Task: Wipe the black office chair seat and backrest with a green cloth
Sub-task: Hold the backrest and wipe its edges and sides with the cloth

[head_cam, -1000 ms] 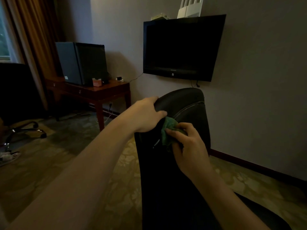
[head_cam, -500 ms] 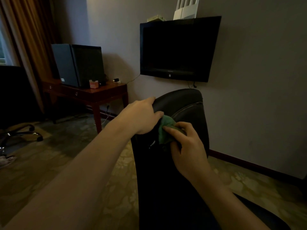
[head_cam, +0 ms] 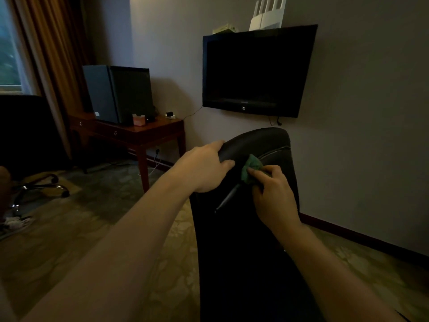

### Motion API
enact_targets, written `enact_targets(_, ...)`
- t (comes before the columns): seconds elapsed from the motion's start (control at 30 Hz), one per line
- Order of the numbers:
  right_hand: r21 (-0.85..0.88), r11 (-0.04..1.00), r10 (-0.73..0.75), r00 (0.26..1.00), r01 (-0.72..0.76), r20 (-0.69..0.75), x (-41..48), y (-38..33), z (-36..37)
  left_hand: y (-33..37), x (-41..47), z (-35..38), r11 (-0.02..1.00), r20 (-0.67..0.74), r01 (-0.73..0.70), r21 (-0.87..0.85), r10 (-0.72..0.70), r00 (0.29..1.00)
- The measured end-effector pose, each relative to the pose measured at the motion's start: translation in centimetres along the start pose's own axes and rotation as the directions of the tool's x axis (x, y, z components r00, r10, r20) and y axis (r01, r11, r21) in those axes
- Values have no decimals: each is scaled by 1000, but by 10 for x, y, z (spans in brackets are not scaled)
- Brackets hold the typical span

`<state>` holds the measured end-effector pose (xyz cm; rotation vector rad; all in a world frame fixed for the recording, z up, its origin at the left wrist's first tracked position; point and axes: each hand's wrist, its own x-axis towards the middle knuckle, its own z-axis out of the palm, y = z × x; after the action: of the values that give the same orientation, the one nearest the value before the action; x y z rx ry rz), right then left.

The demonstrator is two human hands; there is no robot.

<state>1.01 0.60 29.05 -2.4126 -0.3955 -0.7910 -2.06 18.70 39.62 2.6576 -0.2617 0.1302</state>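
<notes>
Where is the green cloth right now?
In the head view, right of centre, the green cloth is bunched in the right hand against the upper backrest, beside the left hand.

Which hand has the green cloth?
The right hand pinches the green cloth against the backrest; the left hand only grips the backrest's top edge.

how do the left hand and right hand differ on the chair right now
The left hand grips the top edge of the backrest and holds no cloth; the right hand pinches a bunched green cloth against the backrest. The left hand sits higher than the right hand. Both touch the backrest.
</notes>
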Motion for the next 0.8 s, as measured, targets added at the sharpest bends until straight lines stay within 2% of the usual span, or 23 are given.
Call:
enact_targets(0.13, 109, 994, 25, 998, -19, -53, -9, -6, -10, 2, -2, 1, 1000, -15, -4, -16, 4, 1000)
enact_targets(0.27, 158, 981, -85, 985, 109, -149, -29, -15, -12, 3, -6, 2, 1000, -30, -8, -9, 8, 1000)
enact_targets(0.43, 116, 967, -216, 972, 226, -95, -34, -14, -4, 3, -10, 4, 1000, -45, -5, 13, 6, 999)
enact_targets(0.6, 107, 985, -130, 989, 136, -66, -29, -12, 3, -2, -13, 5, 1000, -53, -3, 0, 3, 999)
enact_targets(0.8, -28, 999, 46, 989, -43, 143, -19, -13, -12, 1, -15, 5, 1000, -48, 10, 17, -9, 999)
